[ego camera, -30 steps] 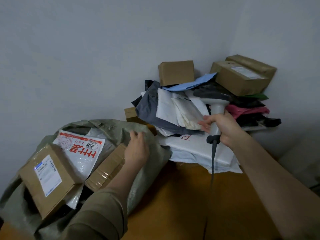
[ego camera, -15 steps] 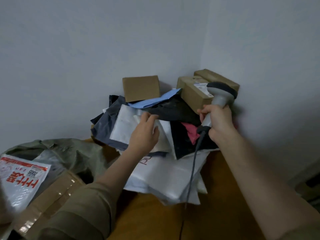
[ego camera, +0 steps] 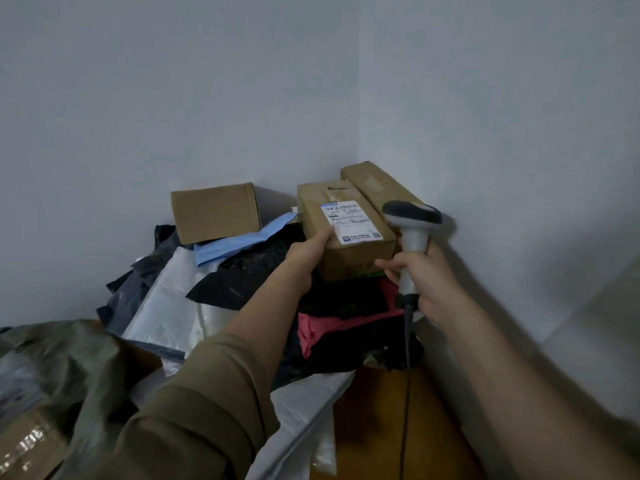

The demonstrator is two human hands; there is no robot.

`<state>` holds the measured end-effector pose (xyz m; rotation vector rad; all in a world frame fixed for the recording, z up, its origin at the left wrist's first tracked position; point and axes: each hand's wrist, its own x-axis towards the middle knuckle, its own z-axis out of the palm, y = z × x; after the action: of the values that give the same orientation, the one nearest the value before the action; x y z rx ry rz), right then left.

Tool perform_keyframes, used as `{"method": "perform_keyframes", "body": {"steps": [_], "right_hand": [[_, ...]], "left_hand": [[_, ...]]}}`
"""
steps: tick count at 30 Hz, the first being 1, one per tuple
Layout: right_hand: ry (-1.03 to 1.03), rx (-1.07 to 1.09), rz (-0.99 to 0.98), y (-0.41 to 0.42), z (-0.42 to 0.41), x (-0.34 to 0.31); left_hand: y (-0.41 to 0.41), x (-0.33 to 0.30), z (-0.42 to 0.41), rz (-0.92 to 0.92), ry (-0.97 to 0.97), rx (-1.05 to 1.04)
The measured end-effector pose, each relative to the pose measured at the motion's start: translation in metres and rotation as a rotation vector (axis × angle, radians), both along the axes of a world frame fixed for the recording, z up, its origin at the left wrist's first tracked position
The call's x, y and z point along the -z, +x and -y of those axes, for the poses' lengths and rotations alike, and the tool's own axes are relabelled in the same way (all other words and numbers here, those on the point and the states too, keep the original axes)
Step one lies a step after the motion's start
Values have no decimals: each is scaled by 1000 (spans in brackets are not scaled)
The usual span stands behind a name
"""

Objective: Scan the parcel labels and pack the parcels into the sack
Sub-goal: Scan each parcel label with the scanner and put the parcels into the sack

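Gripping the near left edge of a labelled cardboard box [ego camera: 349, 233], the left hand [ego camera: 304, 252] has its thumb on the white label [ego camera: 351, 221] and its fingers hidden under the box; the right hand [ego camera: 420, 277] is curled round the grey handle of a barcode scanner [ego camera: 412, 233], head just right of the box, cable hanging down. The box sits on top of a pile of mailer bags [ego camera: 221, 289] in the far corner, with 2 more boxes beside it, 1 left [ego camera: 214, 213], 1 right [ego camera: 377, 181]. The green sack [ego camera: 69, 348] lies open at near left, a taped box [ego camera: 27, 448] inside
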<state>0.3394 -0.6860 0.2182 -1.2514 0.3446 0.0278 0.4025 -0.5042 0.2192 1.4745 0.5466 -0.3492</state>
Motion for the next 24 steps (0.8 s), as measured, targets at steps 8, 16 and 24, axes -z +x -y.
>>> {"method": "perform_keyframes", "body": {"steps": [8,16,24], "right_hand": [[10,125,30,5,0,-3],[-54,162,264,-24,-25,-50],[-192,-60,360,-111,-75,-84]], "left_hand": [[-19,-12,-12,80,-112,-30],[-82,-87,-79,321,209,131],[-200,-134,-182,335,423,439]]}}
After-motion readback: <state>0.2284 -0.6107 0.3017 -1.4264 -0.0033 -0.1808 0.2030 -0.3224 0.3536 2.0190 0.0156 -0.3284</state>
